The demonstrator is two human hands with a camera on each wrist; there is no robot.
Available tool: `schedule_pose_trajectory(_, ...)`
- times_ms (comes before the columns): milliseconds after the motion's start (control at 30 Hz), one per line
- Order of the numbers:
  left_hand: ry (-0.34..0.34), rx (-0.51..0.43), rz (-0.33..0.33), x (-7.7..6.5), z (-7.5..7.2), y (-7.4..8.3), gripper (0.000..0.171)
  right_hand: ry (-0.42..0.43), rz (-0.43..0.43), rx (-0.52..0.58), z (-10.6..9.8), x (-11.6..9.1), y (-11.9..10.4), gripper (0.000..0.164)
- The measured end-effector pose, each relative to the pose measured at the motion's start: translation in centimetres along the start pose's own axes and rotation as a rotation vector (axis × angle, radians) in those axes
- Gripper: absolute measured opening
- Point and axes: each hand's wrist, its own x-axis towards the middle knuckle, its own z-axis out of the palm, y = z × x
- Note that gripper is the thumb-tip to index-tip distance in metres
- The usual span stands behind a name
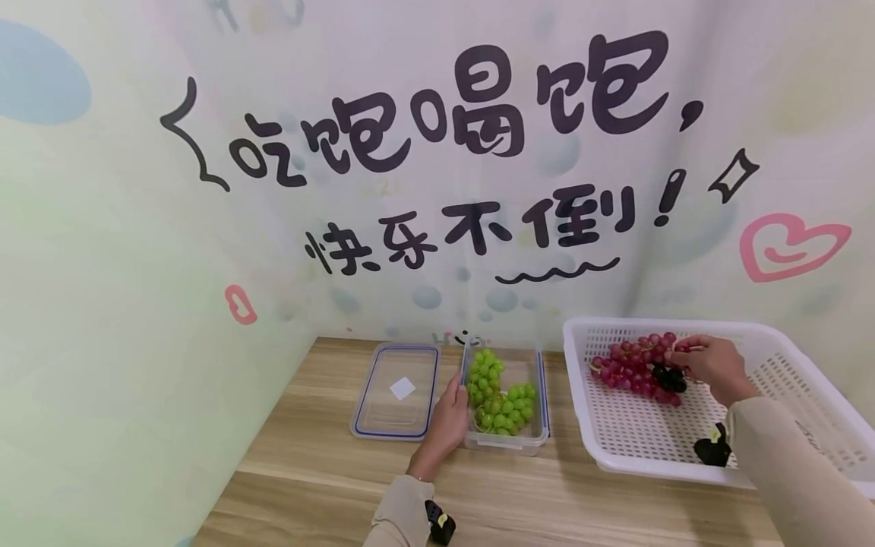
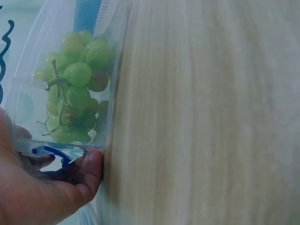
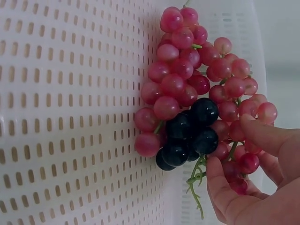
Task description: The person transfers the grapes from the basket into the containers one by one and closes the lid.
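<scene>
My left hand (image 1: 448, 414) grips the left side of a clear plastic food container (image 1: 507, 441), thumb and fingers around its side flap in the left wrist view. Green grapes (image 1: 507, 410) lie in the container in two bunches. Over the white basket (image 1: 639, 465), at right, my right hand (image 1: 714, 365) pinches red grapes (image 3: 173, 84) at the end of their bunch near the stem. A small bunch of black grapes (image 3: 190, 133) lies against the red ones, its green stem hanging beside my fingers.
The container's lid (image 1: 396, 410), blue-sealed with a white label, lies flat on the wooden table (image 1: 307, 471) left of the container. A printed cloth (image 1: 437, 251) with black lettering hangs behind the table. Raised walls surround the perforated basket.
</scene>
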Motion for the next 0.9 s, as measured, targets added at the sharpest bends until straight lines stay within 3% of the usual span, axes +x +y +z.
schedule_pose_trajectory(500, 0.010, 0.017, 0.031, -0.1, 0.0, 0.2, 0.052, 0.007, -0.060, 0.044, -0.6, 0.0, -0.8, 0.047)
schedule_pose_trajectory(900, 0.015, 0.027, 0.020, -0.1, -0.1, 0.1, 0.051, 0.024, -0.048, 0.051, -0.6, -0.3, -1.4, 0.049)
